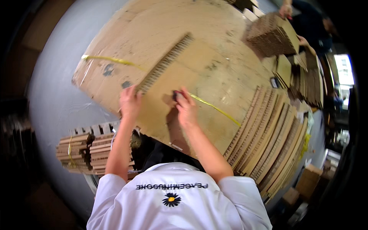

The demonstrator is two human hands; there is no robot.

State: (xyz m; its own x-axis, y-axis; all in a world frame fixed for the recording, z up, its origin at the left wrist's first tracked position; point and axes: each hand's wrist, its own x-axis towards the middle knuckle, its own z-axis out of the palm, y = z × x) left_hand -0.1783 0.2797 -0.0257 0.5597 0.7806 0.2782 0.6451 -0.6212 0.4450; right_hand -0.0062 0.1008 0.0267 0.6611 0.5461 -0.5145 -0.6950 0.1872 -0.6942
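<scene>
A honeycomb cardboard piece lies slantwise on the table before me, its ribbed edge facing up and left. My left hand is closed on the near left end of that edge. My right hand pinches a small dark object whose kind I cannot make out, low over the brown cardboard surface. A yellow strap comes in from the left and goes out of sight at the cardboard piece. Right of my right hand a yellow strap shows again, running toward the stacked panels.
Honeycomb cardboard panels stand in a row at the right. Strapped cardboard bundles sit at the lower left, below the worn tabletop. At the far right, another person's hand touches a cardboard block.
</scene>
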